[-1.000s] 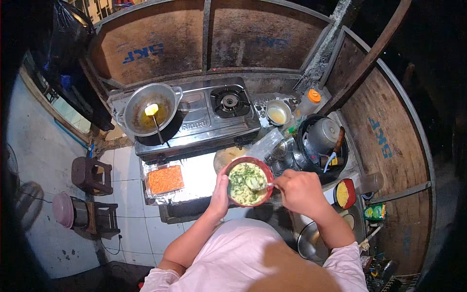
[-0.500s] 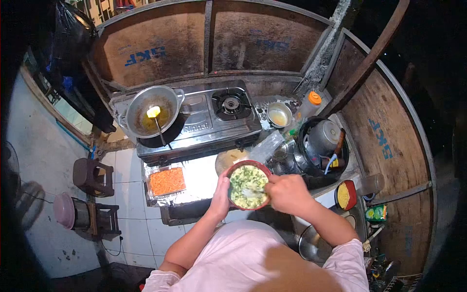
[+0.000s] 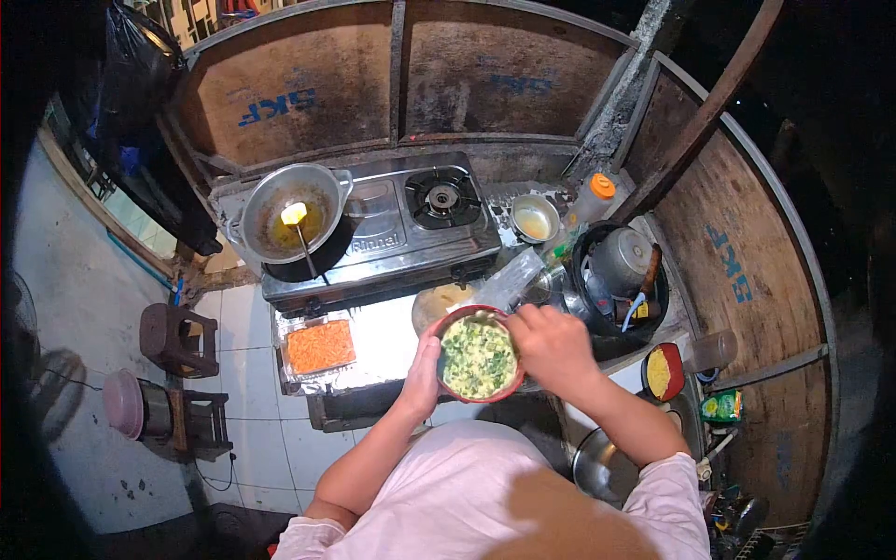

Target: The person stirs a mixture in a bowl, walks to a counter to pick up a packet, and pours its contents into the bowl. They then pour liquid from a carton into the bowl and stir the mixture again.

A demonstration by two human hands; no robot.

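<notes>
A red-rimmed bowl [image 3: 473,310] sits in front of my body, filled with a pale yellow mixture with chopped greens [image 3: 476,362]. My left hand [image 3: 425,375] grips its left side, thumb up at the rim. At the right rim, my right hand [image 3: 553,345] is closed in a fist around a thin utensil; its kind I cannot tell, as the fingers and the mixture hide most of it. Beyond the bowl are a clear plastic bag [image 3: 515,278] and a round tan board [image 3: 435,304], partly covered by the bowl.
A wok [image 3: 264,191] with oil and a long-handled turner [image 3: 303,245] stands on the two-burner stove [image 3: 378,245]. Shredded orange food [image 3: 320,346] fills a tray on the foil-covered counter. Right are a small pot [image 3: 536,217], an orange-capped jar [image 3: 595,196] and a black basin [image 3: 609,347] of cookware.
My right hand has turned and drawn slightly up at the bowl's right rim. The pale utensil head seen in the mixture before is now barely visible, and the mixture's surface has shifted.
</notes>
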